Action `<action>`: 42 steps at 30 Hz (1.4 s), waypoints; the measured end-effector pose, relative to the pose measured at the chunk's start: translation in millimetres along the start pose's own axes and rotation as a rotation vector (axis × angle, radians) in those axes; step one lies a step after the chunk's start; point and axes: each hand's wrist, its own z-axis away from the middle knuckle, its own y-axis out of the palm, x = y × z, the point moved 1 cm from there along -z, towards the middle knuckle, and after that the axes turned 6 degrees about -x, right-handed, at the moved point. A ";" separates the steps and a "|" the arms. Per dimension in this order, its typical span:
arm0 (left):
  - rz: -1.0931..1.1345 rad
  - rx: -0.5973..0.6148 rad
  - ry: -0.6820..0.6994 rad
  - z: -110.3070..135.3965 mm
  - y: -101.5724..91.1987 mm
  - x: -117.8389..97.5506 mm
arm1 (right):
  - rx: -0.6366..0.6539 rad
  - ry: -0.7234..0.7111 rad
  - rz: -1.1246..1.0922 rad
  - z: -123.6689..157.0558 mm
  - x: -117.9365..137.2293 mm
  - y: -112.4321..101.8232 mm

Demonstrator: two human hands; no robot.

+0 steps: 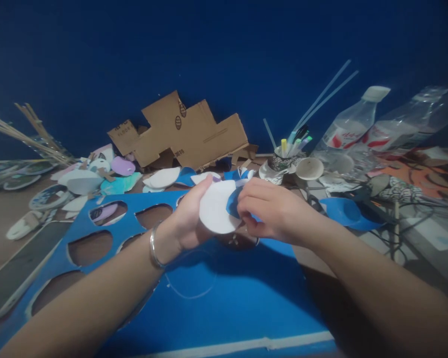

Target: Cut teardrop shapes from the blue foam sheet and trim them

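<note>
My left hand (184,219), with a silver bangle at its wrist, holds a white round cut-out (218,209) above the blue sheet (246,293). The thumb lies along the cut-out's upper left edge. At its right edge shows a curved blue piece (233,203), and the curled fingers of my right hand (263,206) are closed on it. Whether the blue piece is a folded part of the cut-out or separate, I cannot tell. Several rounded holes are cut in the sheet's left side, and a faint circle is drawn near its middle.
Folded cardboard (194,134) leans against the blue wall. Paper scraps (82,181), a roll of tape (49,197) and a phone (18,271) lie at left. A pen cup (283,161), plastic bottles (345,129), a blue scrap (349,213) and cables (396,223) are at right.
</note>
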 end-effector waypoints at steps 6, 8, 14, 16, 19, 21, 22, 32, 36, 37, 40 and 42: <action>-0.082 0.027 0.027 4.6 1.3 -5.4 | -0.048 0.146 -0.085 0.5 2.3 4.2; -0.099 0.067 0.031 6.3 2.4 -7.7 | -0.091 0.186 -0.088 0.9 4.3 4.8; -0.102 0.089 0.029 7.6 1.6 -9.9 | -0.180 0.365 -0.110 -0.2 9.2 7.4; -0.080 0.141 0.019 6.2 0.7 -8.9 | -0.178 0.440 -0.143 -0.4 7.8 7.9; -0.020 0.183 -0.015 1.6 -2.8 -6.4 | -0.160 0.456 -0.205 1.3 3.4 7.5; 0.009 0.157 -0.030 -1.9 -6.0 -5.0 | -0.165 0.386 -0.239 3.0 0.7 6.9; 0.012 0.141 -0.036 -3.1 -7.2 -4.6 | -0.172 0.350 -0.251 3.8 -0.4 6.8; -0.136 0.153 -0.026 6.8 -5.4 -5.2 | -0.187 0.208 -0.133 5.8 0.5 14.6; -0.211 0.185 -0.025 8.5 -9.9 -5.1 | -0.204 0.291 -0.110 9.1 2.5 15.8; -0.226 0.210 -0.028 9.0 -10.4 -5.0 | -0.222 0.316 -0.107 9.6 2.3 14.7; -0.285 0.319 -0.051 10.8 -10.5 -3.4 | -0.271 0.424 -0.114 9.0 -0.1 7.6; -0.308 0.409 -0.074 11.0 -10.6 -1.5 | -0.306 0.541 -0.159 7.4 -2.9 1.3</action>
